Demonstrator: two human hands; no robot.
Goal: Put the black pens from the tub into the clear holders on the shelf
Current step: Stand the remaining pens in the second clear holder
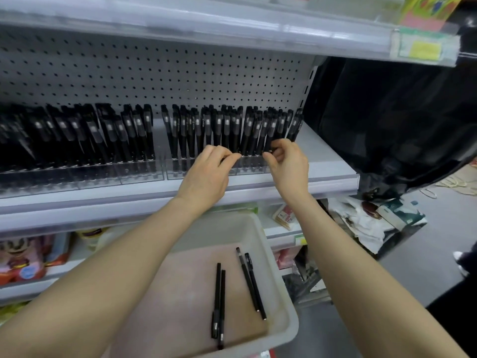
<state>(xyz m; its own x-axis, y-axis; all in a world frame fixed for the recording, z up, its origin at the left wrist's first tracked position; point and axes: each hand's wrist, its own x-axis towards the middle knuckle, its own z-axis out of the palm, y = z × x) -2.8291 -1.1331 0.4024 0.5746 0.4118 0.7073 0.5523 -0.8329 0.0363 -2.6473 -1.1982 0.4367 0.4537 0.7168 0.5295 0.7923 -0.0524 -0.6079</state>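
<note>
Both hands are up at the shelf [335, 180]. My right hand [287, 164] has its fingers curled round the lower barrels of the standing pens [224, 127] at the right end of the row. My left hand [210, 167] is bunched at the barrels just beside it, thumb meeting fingertips, but my knuckles hide whether it actually has one.

The row stands in the clear holders [144, 174], caps up, leaning back toward the pegboard [154, 73].

Down below in the tub [281, 275] lie four loose pens [251, 282], flat on the bottom in two pairs. Their long axes run away from me toward the shelf. The left pair looks cap-end nearest me; the right pair slants, caps at the far end.

These should be light, stiff and smooth, so they'll likely roll and slide on that bare plastic. I'd pinch each at mid-barrel, thumb against two fingers, then turn it cap-up before dropping it in a slot.
</note>
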